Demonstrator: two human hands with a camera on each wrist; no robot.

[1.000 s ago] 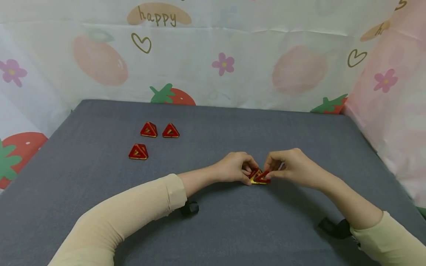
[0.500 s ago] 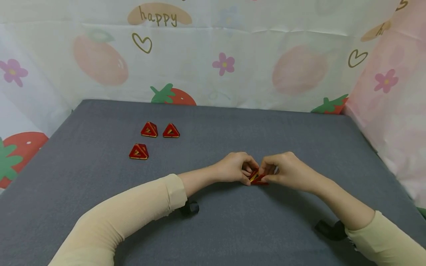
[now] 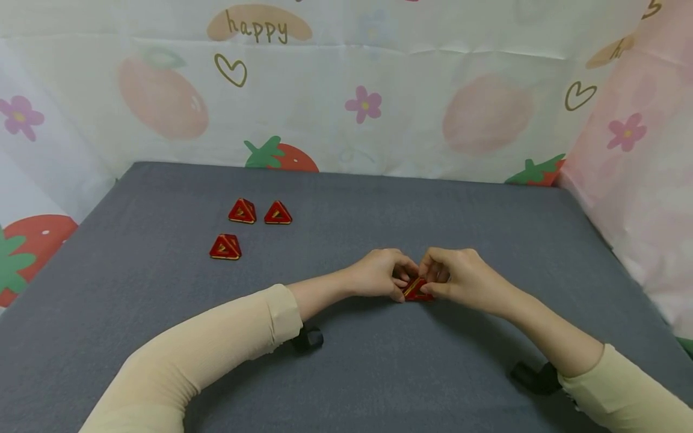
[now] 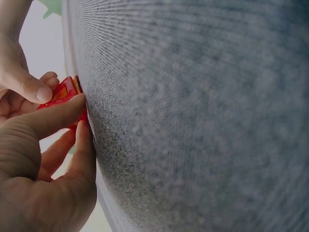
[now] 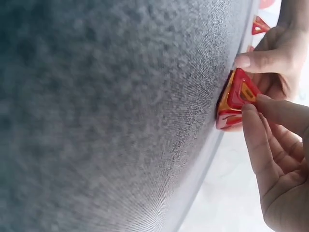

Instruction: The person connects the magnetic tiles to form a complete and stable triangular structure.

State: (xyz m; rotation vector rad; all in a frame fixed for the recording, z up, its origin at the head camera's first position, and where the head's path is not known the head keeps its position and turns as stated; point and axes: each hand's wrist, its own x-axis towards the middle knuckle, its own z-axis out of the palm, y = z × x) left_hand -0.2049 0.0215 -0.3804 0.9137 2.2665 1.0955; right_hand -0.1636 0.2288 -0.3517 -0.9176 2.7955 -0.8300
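Low on the cloth, both hands meet at a small pyramid (image 3: 417,291) of red triangular tiles with gold-yellow edges. My left hand (image 3: 381,273) grips its left side between thumb and fingers, and parts of the pyramid are hidden behind them. From the right, my right hand (image 3: 467,278) pinches a red triangular tile (image 5: 239,92) by its upper corner, thumb against fingertips. This tile leans as a sloping face of the pyramid in the right wrist view. Seen from the left wrist, the red pyramid (image 4: 65,89) rests on the cloth between the two hands.
Three similar red pyramids stand to the far left: one at the back (image 3: 242,211), one beside it (image 3: 278,213) and one nearer (image 3: 225,247). Grey cloth (image 3: 346,373) covers the table. A printed curtain (image 3: 411,120) hangs behind and along the sides.
My right hand has moved left and inward with the tile, which now leans against the others and covers the gap that showed gold-yellow inside. The left hand stays in place.
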